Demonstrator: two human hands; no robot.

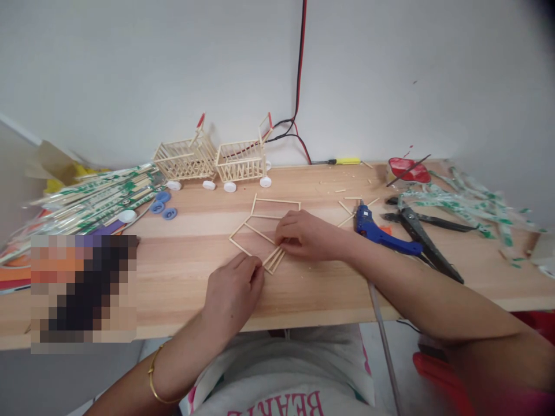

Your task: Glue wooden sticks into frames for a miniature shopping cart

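My left hand [234,292] has its fingertips pressed together at the near end of a frame of thin wooden sticks [240,247] lying on the table. From the right, my right hand [307,236] reaches over the frame, its fingers curled in a pinch on the sticks and covering part of them. Between both hands, a narrow fan of sticks [275,263] meets the frame. A second frame of thin sticks [277,200] lies just beyond, partly behind my right hand. Which exact stick each hand grips is hard to make out.
Two small stick shopping carts [186,162] with white wheels stand at the back. Blue wheels [169,214] and wrapped sticks [99,193] lie left. A blue glue gun [385,238], black pliers [427,242], a red-topped container [407,171] and green-white wrappers [463,202] lie right.
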